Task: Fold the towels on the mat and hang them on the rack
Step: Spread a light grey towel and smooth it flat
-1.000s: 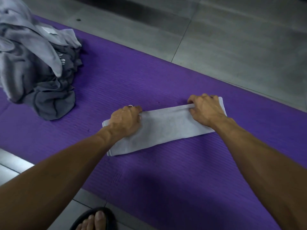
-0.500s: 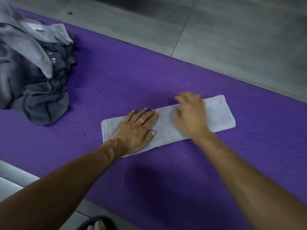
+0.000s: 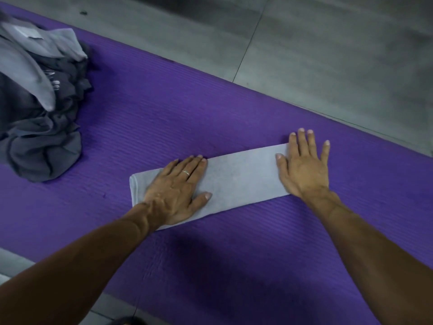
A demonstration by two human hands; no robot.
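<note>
Single head-worn view, steeply down and forward, close above the purple mat (image 3: 210,109).

Grey floor tiles (image 3: 328,55) are filling the upper right of the frame, dark grout lines crossing them. More tile is showing at the lower left edge.

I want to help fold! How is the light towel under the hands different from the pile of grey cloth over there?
The light grey folded towel lies flat as a long neat strip; the heap of grey cloths is crumpled and bunched up. The towel is one pale colour; the heap mixes light and dark grey. The left hand and right hand press flat on the towel; nothing touches the heap. Both lie on the purple ribbed mat.
</note>
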